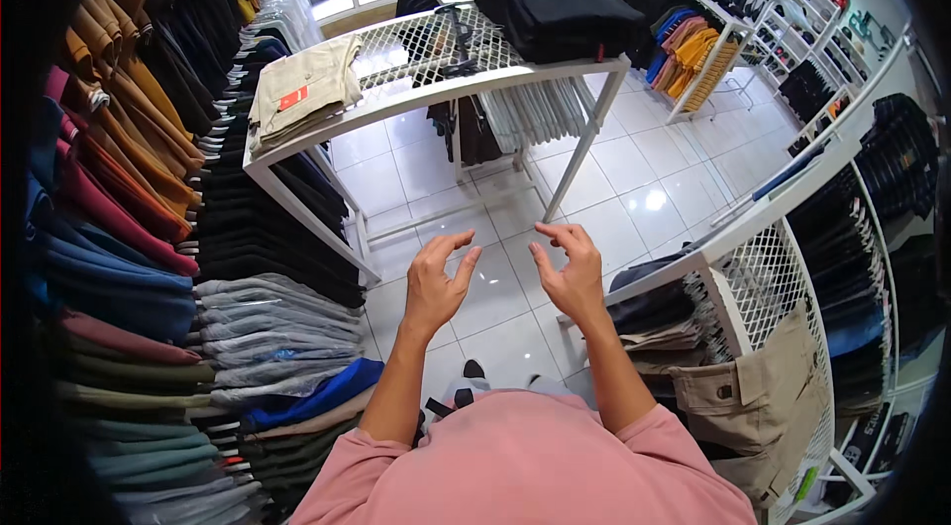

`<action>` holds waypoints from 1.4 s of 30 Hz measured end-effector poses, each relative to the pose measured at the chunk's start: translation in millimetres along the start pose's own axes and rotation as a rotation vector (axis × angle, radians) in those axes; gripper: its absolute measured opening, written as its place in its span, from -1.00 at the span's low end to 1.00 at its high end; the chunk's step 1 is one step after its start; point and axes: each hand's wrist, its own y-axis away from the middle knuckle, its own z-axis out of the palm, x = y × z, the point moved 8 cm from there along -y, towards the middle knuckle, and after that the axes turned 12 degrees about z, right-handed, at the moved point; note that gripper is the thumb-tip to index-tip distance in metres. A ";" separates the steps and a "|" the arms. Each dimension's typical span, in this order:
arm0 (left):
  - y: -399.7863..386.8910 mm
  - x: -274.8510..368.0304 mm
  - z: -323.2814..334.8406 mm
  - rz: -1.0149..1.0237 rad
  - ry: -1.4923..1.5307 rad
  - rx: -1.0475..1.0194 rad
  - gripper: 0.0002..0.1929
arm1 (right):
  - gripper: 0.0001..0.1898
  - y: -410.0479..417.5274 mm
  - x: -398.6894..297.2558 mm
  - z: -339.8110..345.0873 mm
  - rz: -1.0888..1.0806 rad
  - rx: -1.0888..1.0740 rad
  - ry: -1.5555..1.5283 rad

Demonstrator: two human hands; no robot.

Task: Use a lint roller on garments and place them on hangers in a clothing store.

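Note:
Both hands are raised in front of my chest above the tiled floor, palms facing each other across a gap. My left hand (440,280) has its fingers bent and the thumb apart from them; it holds nothing. Mirroring it, my right hand (570,272) is also bare, thumb and fingers spread. Beyond them stands a white metal display table (438,92) with a mesh top. Folded beige trousers (308,90) with a red tag lie on its left end. A thick stack of folded black garments (557,9) rests on its right end.
Racks of hanging garments (134,228) run along my left, some plastic-covered (282,332). Close on my right is another white rack (721,250) with khaki cargo trousers (735,406) over mesh. A rack of coloured clothes (683,49) and shelves (810,12) stand farther back. White floor tiles (505,287) lie between.

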 end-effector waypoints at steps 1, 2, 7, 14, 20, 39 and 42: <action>-9.6 -8.5 -3.7 0.000 0.008 0.007 -0.71 | -0.70 -11.1 -2.6 8.6 0.026 -0.016 -0.020; -17.8 -17.2 -5.5 -0.002 0.007 0.012 -0.71 | -0.70 -20.2 -3.3 16.8 0.030 -0.023 -0.039; -74.1 -49.5 1.2 0.036 0.034 -0.015 -0.71 | -0.70 -80.6 6.1 54.9 0.108 -0.080 -0.109; -160.2 -80.8 4.1 0.078 0.016 -0.065 -0.69 | -0.70 -182.1 25.9 105.8 0.159 -0.109 -0.354; -234.6 -124.3 7.8 0.106 -0.027 0.009 -0.71 | -0.66 -269.4 11.9 138.7 0.080 -0.057 -0.239; -299.2 -190.4 43.0 0.183 -0.343 -0.021 -0.67 | -0.68 -352.5 15.3 181.3 0.079 0.010 -0.166; -295.2 -192.4 37.1 0.150 -0.293 -0.003 -0.68 | -0.73 -355.7 21.5 192.0 0.179 -0.173 -0.355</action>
